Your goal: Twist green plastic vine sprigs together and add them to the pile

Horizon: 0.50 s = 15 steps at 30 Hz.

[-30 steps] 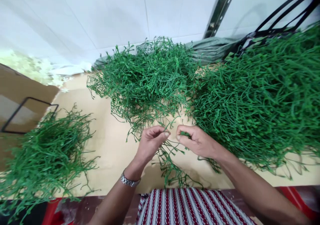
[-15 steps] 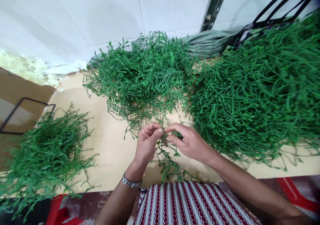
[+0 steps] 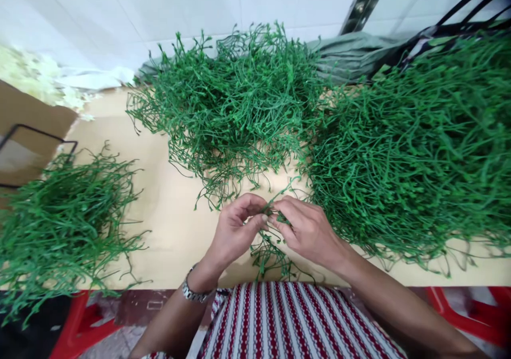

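My left hand point(image 3: 238, 230) and my right hand point(image 3: 305, 227) meet over the table near its front edge, fingertips almost touching. Both pinch a green artificial plant stem point(image 3: 282, 191), which slants up to the right between them. Below the fingers, a small bunch of green stems point(image 3: 271, 258) spreads on the table; whether it joins the held stem is hidden by the hands. Ahead lies a heap of green plastic stems point(image 3: 235, 103) with small budded tips. A larger heap of the same stems point(image 3: 415, 156) is close to my right hand.
At the left, another pile of green stems point(image 3: 72, 215) overhangs the table point(image 3: 171, 242). Behind it stand a cardboard box point(image 3: 27, 114), a black wire frame point(image 3: 40, 131) and pale yellow flowers point(image 3: 32, 76). Red stools point(image 3: 75, 321) are below the edge. A tiled wall point(image 3: 191, 2) closes the back.
The view has shifted, so the heaps sit slightly higher. My fingers have closed in together, and a stem now points up to the right from between them.
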### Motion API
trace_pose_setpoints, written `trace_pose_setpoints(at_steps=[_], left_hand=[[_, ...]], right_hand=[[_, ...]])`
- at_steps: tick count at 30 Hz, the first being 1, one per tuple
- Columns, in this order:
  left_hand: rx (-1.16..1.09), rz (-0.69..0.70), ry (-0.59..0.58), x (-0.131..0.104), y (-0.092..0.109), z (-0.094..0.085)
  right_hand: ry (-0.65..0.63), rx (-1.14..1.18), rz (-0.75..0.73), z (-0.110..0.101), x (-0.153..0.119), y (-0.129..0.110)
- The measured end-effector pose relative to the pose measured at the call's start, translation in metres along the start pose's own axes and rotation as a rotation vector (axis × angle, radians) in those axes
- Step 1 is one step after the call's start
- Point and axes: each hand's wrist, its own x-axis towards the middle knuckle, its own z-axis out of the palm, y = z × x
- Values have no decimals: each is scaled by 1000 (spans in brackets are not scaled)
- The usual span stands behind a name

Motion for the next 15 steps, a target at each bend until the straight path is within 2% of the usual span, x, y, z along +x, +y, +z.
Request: trace_pose_setpoints(at_steps=[5, 10, 15], left_hand=[[204, 73, -49, -2, 1, -1], [271, 118, -137, 1, 5, 0], [425, 141, -200, 4, 5, -1]], right_hand=[[-5, -86, 9, 0, -1, -1], [-73, -112, 43, -1, -2, -2], [-92, -131, 6, -5, -3, 2]])
